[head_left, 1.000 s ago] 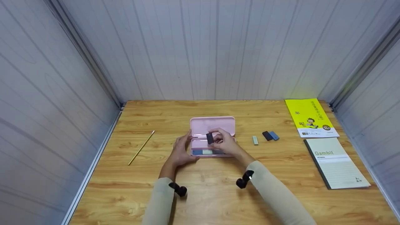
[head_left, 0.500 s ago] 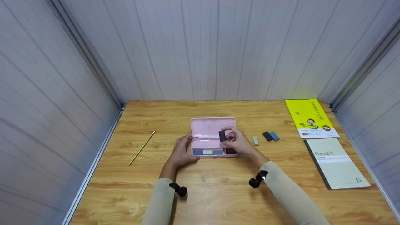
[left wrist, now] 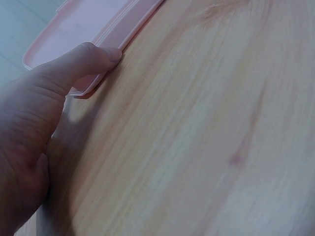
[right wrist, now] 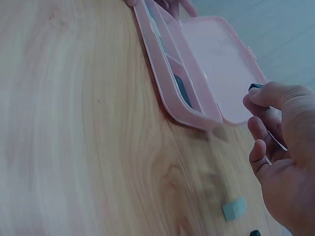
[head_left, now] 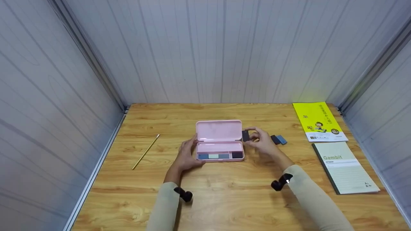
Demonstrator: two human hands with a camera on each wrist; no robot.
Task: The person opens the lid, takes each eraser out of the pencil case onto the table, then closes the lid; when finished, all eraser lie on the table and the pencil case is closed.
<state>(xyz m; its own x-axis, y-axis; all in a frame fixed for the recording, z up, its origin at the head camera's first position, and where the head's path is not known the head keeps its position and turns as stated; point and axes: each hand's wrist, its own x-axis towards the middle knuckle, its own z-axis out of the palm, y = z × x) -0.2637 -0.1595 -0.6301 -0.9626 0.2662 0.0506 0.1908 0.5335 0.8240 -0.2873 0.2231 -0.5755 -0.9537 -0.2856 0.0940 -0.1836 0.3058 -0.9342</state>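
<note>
A pink pencil case (head_left: 219, 146) lies with its lid open in the head view. My left hand (head_left: 186, 154) grips its left end, the thumb along the front edge, as the left wrist view also shows. Inside the front compartments are blue and pale green erasers (head_left: 213, 156) and a black eraser (head_left: 237, 155). My right hand (head_left: 264, 142) pinches another black eraser (head_left: 245, 135) between thumb and fingers, just right of the case. Below that hand in the right wrist view sits a pale green eraser (right wrist: 235, 209), hidden by the hand in the head view.
A black eraser (head_left: 275, 139) and a blue eraser (head_left: 281, 139) lie touching, right of my right hand. At the right are a yellow booklet (head_left: 318, 120) and a notebook (head_left: 345, 168). A gold pencil (head_left: 146, 151) lies at the left. Walls enclose the table.
My right hand has moved right, carrying the black eraser from over the pencil case to beyond its right end. The left hand and the case have stayed in place.
</note>
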